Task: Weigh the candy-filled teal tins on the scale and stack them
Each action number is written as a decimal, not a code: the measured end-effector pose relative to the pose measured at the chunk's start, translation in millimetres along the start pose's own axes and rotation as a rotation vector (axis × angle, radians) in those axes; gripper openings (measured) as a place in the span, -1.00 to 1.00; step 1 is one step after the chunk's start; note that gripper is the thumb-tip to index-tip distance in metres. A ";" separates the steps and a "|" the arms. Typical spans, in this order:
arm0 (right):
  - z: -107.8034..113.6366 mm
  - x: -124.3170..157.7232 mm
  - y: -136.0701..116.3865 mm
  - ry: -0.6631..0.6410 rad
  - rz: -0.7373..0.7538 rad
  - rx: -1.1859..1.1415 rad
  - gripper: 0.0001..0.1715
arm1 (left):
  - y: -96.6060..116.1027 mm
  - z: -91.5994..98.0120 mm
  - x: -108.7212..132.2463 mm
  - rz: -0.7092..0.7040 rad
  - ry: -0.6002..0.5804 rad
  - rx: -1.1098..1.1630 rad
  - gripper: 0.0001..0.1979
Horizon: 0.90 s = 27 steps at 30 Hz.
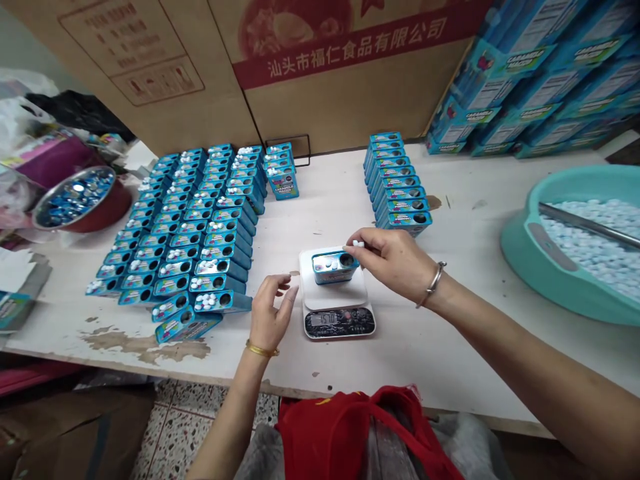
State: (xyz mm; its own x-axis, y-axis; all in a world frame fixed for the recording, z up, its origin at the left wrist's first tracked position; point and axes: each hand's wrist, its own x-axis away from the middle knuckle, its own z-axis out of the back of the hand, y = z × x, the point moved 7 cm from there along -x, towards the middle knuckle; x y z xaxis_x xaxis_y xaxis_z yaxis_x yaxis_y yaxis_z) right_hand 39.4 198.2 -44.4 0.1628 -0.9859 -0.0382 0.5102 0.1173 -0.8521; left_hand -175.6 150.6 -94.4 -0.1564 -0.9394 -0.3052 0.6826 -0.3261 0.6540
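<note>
A small blue tin with white candies inside sits on a white digital scale in the middle of the white table. My right hand hovers just right of the tin, its fingertips pinched on a few white candies above the tin's corner. My left hand rests left of the scale, fingers loosely curled and apart, holding nothing. It lies between the scale and the rows of filled tins.
A short row of open tins stands behind the scale. A teal basin of white candies with a metal scoop is at right. A metal bowl sits far left. Cardboard boxes and stacked blue cartons line the back.
</note>
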 end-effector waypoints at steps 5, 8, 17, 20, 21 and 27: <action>-15.1 31.2 43.7 0.028 -0.412 -0.794 -0.77 | 28.6 -11.4 -15.9 -0.236 -0.003 -0.025 -0.38; -46.3 57.2 62.8 -0.012 -0.632 -1.134 -0.75 | 23.9 -33.0 -31.0 -0.205 -0.079 0.038 -0.12; -88.7 61.9 58.2 0.085 -0.844 -1.631 -0.67 | 75.4 -45.1 -39.5 -0.713 -0.202 -0.208 -0.69; -87.5 62.1 55.9 0.115 -0.856 -1.658 -0.69 | 89.4 -31.9 -32.7 -0.812 -0.121 -0.277 -0.70; -87.5 62.6 55.1 0.118 -0.857 -1.664 -0.71 | 90.6 -28.7 -30.9 -0.816 -0.094 -0.283 -0.70; -90.1 60.8 50.9 0.092 -0.850 -1.668 -0.70 | 81.4 -26.7 -20.7 -0.842 0.034 -0.419 -0.75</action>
State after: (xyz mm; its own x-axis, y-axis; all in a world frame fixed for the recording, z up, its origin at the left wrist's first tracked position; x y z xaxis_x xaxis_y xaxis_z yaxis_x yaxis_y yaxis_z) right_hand -0.9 133.5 -137.2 0.2726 -0.7198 0.6384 -0.8314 -0.5102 -0.2203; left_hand -97.7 146.3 -53.3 -0.6988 -0.4060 -0.5889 0.5566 -0.8257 -0.0913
